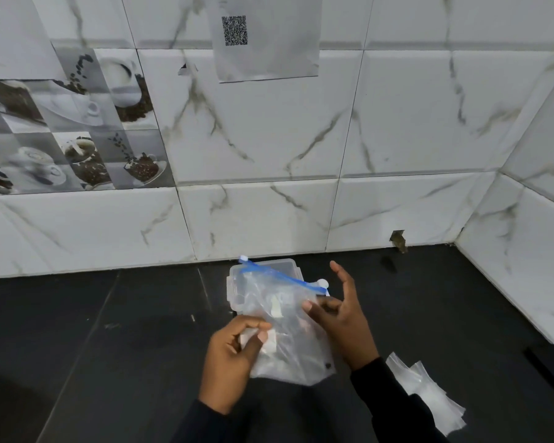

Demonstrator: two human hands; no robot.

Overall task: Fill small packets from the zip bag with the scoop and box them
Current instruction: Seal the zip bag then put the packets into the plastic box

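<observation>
Zip bag (288,334): a clear plastic bag with a blue zip strip along its top. It sits low in the middle of the frame, held up between both hands over the counter. Some white bits show through it, but I cannot tell what they are.
Coffee tiles (61,129): grey picture tiles with cups and brown beans, on the wall at the upper left.
Counter (93,330): a flat black top across the bottom of the frame.
Left hand (234,356): low down, just left of the middle. Its fingers and thumb are curled and pinch the lower left edge of the zip bag.
Box (263,266): a clear plastic box on the counter by the wall, right behind the top of the zip bag, which hides most of it.
Paper (269,59): a white sheet with a black square code, stuck on the wall at the top middle.
Right hand (343,321): its thumb and one finger pinch the right side of the zip bag, just under the zip. One finger points up.
Small packets (429,394): a pile of little clear plastic packets, flat on the counter at the lower right, just beside the dark sleeve.
</observation>
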